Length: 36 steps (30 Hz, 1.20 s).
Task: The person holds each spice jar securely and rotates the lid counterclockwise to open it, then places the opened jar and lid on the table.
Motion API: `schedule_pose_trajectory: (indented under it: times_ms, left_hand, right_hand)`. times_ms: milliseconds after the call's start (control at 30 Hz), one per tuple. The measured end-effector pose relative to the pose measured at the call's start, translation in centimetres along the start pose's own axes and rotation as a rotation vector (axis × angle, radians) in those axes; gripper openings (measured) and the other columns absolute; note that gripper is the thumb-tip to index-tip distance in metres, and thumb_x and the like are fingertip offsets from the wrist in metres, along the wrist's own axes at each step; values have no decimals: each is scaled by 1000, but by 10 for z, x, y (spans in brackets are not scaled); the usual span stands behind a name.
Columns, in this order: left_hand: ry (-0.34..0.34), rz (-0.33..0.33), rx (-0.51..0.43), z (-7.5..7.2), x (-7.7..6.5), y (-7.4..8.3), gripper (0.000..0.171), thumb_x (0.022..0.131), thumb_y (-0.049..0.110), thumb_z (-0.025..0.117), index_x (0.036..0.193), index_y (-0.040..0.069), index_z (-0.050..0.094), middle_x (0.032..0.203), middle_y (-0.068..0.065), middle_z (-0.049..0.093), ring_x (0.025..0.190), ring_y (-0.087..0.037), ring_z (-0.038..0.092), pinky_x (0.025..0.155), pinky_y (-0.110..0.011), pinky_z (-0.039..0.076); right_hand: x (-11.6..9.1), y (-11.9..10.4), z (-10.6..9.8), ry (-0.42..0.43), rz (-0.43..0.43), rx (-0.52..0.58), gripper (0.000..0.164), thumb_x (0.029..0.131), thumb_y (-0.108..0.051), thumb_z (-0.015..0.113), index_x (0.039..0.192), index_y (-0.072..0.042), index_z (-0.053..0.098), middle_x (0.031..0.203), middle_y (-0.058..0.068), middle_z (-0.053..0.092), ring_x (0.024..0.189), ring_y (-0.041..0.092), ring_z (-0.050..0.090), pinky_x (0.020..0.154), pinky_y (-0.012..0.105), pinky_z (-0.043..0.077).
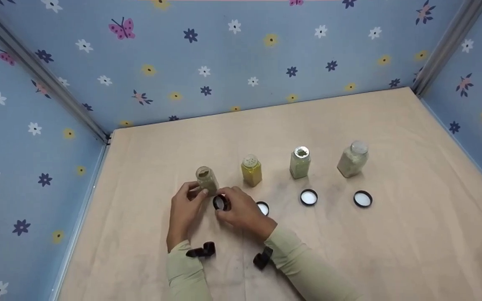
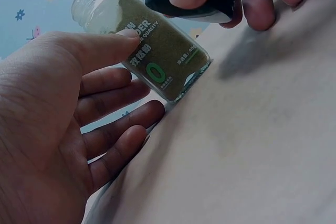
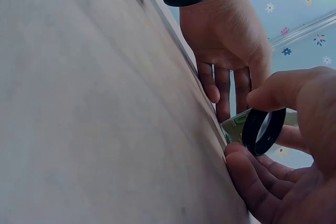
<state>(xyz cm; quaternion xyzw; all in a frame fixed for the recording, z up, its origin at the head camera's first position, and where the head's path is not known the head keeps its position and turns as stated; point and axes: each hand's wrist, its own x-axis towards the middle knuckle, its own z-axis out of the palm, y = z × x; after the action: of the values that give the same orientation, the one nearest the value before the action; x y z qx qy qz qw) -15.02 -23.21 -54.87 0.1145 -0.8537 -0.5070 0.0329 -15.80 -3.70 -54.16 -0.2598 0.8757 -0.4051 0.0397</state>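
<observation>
A clear glass spice jar point(image 1: 208, 184) of brownish-green powder stands uncapped at the left end of a row of jars. Its label, with a green "0", faces out in the left wrist view. My left hand point(image 1: 183, 209) holds this jar, thumb on the label side and fingers around the far side. Just in front of the jar, my right hand point(image 1: 243, 211) pinches a black screw lid point(image 3: 251, 129) by its rim between thumb and fingers. The lid is tilted on edge, its pale inner face partly showing, and it is apart from the jar's mouth.
To the right stand a yellow-filled jar point(image 1: 252, 173) with a perforated top, a green-filled jar point(image 1: 300, 165) and a pale-filled jar point(image 1: 352, 161). Black lids with white liners lie before them: one lid point(image 1: 262, 208) partly behind my right hand, another lid point(image 1: 308, 197), and a third lid point(image 1: 362, 199).
</observation>
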Motion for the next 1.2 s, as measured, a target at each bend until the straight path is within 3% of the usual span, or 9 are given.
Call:
schedule_pose_trajectory:
  times_ms: [333,500,667,933,1200]
  left_hand:
    - [1,15,-32,0,-1,-1,39,93,36,72,126,16,64,125,-5,67,107,-18,64,94,-41,49]
    - [-4,14,-30,0,1,-1,41,94,37,71,127,16,63,126,-5,66,109,-19,64,96,-42,48]
    - [-5,20,-14,2,1,-3,40,94,37,71,127,17,64,124,-5,67,106,-19,64,93,-42,49]
    - [-10,30,-17,4,3,1,40,94,36,71,127,16,64,125,-5,67,107,-19,63,94,-41,48]
    - [-7,20,-26,-4,0,-2,40,94,37,71,127,16,63,127,-5,66,109,-19,64,95,-42,48]
  right_hand:
    - [-4,-6,3,-64,-14,-152,52,86,-33,76,131,-9,64,106,5,60,84,18,60,75,30,52]
    - [-2,-5,3,-86,-32,-187,50,85,-29,75,130,-9,64,105,5,58,83,18,59,74,31,51]
    - [-5,-3,5,-75,-66,-195,50,84,-27,77,128,-6,65,104,7,60,84,18,60,75,31,52]
    - [-4,-1,1,-84,-48,-173,53,82,-23,77,130,-7,64,104,7,58,85,18,58,75,30,51]
    - [-4,-7,5,-98,-67,-158,49,83,-21,75,128,-7,65,103,6,57,84,16,55,73,27,49]
